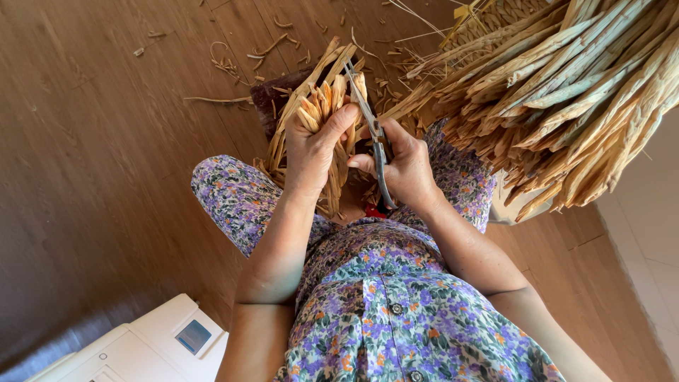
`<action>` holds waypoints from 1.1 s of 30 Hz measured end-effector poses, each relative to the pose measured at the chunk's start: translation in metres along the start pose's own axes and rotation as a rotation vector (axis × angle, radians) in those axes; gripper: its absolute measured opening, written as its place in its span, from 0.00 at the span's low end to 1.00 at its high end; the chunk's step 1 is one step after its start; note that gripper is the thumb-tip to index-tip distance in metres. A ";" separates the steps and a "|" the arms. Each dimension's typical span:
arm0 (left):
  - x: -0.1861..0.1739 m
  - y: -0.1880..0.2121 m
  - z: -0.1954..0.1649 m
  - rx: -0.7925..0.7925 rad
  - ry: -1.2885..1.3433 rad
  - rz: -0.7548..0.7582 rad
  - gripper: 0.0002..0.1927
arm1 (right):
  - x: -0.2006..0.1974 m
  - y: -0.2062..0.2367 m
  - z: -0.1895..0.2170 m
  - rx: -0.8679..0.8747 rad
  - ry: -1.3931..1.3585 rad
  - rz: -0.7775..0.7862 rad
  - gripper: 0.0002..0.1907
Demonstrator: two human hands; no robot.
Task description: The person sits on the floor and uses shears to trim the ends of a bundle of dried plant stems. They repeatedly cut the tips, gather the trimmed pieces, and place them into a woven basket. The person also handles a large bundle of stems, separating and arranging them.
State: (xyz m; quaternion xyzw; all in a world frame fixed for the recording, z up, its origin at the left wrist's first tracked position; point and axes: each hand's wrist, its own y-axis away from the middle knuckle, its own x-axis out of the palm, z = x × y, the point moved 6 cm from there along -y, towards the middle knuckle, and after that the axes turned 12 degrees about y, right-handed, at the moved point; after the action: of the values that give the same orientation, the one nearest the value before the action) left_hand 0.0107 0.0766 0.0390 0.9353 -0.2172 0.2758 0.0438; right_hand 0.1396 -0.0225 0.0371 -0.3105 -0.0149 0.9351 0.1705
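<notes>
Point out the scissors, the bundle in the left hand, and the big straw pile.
scissors [370, 124], head view, on the blades.
straw bundle [320, 106], head view, cut ends above the fingers.
straw pile [566, 92], head view, middle of the stalks.

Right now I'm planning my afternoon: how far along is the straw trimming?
Done: cut scraps litter the wooden floor. In hand: the left hand grips a bunch of straw strips while the right hand works scissors at its ends. Left: a big pile of strips lies alongside.

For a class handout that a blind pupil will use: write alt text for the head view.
The left hand grips a bundle of dried straw strips while the right hand holds metal scissors against it, above a floral-clad lap. Straw scraps litter the wooden floor.
</notes>
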 end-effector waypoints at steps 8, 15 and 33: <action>0.004 0.002 0.004 -0.024 -0.018 0.058 0.07 | -0.014 -0.007 0.010 0.212 -0.002 0.104 0.33; 0.001 -0.007 0.009 0.018 0.010 0.080 0.07 | 0.005 0.001 -0.029 0.254 -0.292 0.057 0.20; -0.038 -0.009 -0.008 0.020 0.052 0.019 0.15 | 0.071 -0.022 -0.172 0.390 0.467 0.105 0.26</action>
State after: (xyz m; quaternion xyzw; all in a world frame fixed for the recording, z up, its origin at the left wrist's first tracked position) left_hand -0.0184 0.1007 0.0255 0.9261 -0.2222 0.3027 0.0374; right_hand 0.1941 0.0081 -0.1400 -0.4786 0.2206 0.8312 0.1773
